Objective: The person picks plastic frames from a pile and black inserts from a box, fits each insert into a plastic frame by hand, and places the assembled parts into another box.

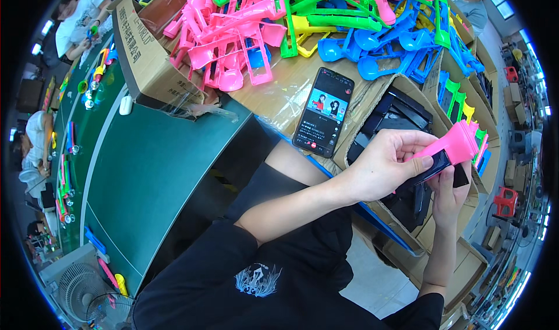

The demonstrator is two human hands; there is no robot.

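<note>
Both my hands are closed around a pink plastic part [460, 142] with a flared, cup-like end, held over the right-hand boxes. A black rectangular piece [435, 166] lies against the pink part. My left hand [387, 158] grips from the left, its thumb pressed on the black piece. From below, my right hand [449, 195] supports the pair, its fingers partly hidden behind them. Another dark bit shows beside the right fingers; I cannot tell whether it belongs to the same piece. Just beneath is a cardboard box [372, 110] of black plastic pieces [407, 112].
Heaped pink parts [233, 33], green parts [338, 13] and blue parts [402, 45] cover the far worktop. A phone [323, 112] with a lit screen lies nearer. To the left are a cardboard carton [145, 56], a green table [157, 161] and a fan [87, 289]. Other people work beyond.
</note>
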